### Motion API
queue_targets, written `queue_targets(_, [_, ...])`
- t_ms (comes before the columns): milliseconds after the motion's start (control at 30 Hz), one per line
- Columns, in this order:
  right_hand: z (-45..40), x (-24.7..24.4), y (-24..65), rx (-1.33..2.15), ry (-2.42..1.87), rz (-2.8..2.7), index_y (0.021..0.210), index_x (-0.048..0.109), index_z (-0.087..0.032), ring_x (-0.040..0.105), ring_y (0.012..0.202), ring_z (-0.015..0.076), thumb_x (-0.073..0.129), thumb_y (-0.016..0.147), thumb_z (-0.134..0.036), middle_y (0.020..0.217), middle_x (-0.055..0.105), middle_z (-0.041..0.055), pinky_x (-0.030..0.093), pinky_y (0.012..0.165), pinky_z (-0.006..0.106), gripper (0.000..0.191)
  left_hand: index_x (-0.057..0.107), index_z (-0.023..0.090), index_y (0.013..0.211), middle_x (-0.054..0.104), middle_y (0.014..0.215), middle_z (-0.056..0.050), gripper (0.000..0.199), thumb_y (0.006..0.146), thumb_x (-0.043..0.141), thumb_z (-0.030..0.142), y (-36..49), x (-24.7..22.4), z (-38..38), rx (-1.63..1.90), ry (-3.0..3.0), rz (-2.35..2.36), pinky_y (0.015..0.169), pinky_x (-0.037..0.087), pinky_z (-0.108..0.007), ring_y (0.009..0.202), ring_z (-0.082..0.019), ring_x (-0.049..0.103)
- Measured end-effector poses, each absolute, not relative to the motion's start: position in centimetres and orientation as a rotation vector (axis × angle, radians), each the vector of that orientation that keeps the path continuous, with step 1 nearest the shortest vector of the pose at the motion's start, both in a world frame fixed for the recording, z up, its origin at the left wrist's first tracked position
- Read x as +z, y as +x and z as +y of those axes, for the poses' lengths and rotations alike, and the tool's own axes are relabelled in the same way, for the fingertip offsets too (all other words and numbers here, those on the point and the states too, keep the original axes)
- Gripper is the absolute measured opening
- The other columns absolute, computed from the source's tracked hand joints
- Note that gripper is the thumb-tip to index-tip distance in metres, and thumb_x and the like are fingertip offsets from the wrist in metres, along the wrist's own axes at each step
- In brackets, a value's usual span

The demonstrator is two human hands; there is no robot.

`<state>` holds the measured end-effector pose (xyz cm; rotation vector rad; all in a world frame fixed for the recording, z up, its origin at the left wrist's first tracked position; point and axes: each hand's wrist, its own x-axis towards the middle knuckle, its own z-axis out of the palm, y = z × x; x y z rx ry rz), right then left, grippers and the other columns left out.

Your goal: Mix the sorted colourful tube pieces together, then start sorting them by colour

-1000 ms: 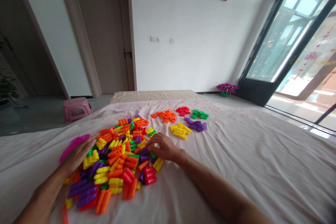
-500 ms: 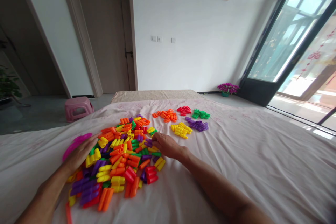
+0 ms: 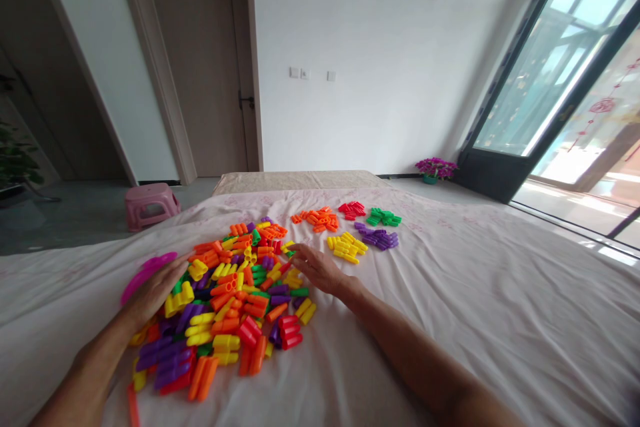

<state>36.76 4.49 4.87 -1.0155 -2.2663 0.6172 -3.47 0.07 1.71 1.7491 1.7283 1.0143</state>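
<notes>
A large mixed pile of plastic bullet-shaped building blocks (image 3: 225, 307) in orange, yellow, purple, green and red lies on the cloth before me. My left hand (image 3: 163, 280) rests along the pile's left edge with its fingers stretched out, beside a magenta plastic object (image 3: 140, 277) that it partly hides. At the pile's right edge, my right hand (image 3: 317, 267) reaches over a yellow-and-green spot of blocks. Its fingers are extended and apart, and I see nothing gripped in them.
Farther back lie sorted groups: orange blocks (image 3: 323, 219), red blocks (image 3: 352, 210), green blocks (image 3: 384, 217), yellow blocks (image 3: 347, 247) and purple blocks (image 3: 377, 237). A wrinkled pale sheet (image 3: 450, 300) covers the surface. A pink stool (image 3: 151, 205) stands on the floor at left.
My right hand has lifted slightly and its fingers have straightened, uncovering purple blocks and a red one near them. My left hand stays in place.
</notes>
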Motion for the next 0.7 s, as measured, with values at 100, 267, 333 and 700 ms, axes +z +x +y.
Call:
queue_targets(100, [5.7, 4.5, 37.2, 0.424, -1.196, -2.16, 0.116, 0.062, -0.022, 0.061, 0.097, 0.0177, 0.044, 0.097, -0.03, 0.108, 0.068, 0.0052, 0.043, 0.083, 0.027, 0.028, 0.047, 0.008, 0.139, 0.044, 0.15, -0.013, 0.067, 0.091, 0.035, 0.053, -3.3, 1.8, 0.0, 1.013, 1.758, 1.729, 0.118, 0.025, -0.037, 0.14, -0.022, 0.038])
queue_targets(267, [6.5, 3.2, 37.2, 0.17, -1.443, -2.198, 0.116, 0.066, -0.023, 0.057, 0.103, 0.0206, 0.046, 0.096, -0.032, 0.112, 0.066, 0.0077, 0.04, 0.086, 0.03, 0.029, 0.051, 0.008, 0.136, 0.047, 0.148, -0.012, 0.065, 0.091, 0.036, 0.053, -3.4, 1.7, 0.2, 1.011, 1.775, 1.744, 0.118, 0.024, -0.038, 0.14, -0.022, 0.038])
queue_targets(333, [6.5, 3.2, 36.6, 0.083, -1.482, -2.237, 0.114, 0.067, -0.026, 0.055, 0.103, 0.0214, 0.043, 0.098, -0.036, 0.11, 0.066, 0.0073, 0.038, 0.086, 0.032, 0.031, 0.051, 0.01, 0.136, 0.046, 0.149, -0.012, 0.066, 0.09, 0.036, 0.054, -3.6, 1.5, 0.3, 1.02, 1.758, 1.734, 0.118, 0.024, -0.038, 0.14, -0.022, 0.038])
queue_targets(700, [8.3, 3.7, 34.2, 0.226, -1.678, -2.172, 0.101, 0.069, -0.03, 0.053, 0.107, 0.0227, 0.058, 0.083, -0.035, 0.105, 0.068, 0.0012, 0.036, 0.086, 0.034, 0.022, 0.051, 0.014, 0.137, 0.046, 0.149, -0.011, 0.065, 0.088, 0.038, 0.055, -3.3, 1.6, 0.3, 1.056, 1.732, 1.702, 0.119, 0.025, -0.041, 0.139, -0.022, 0.039])
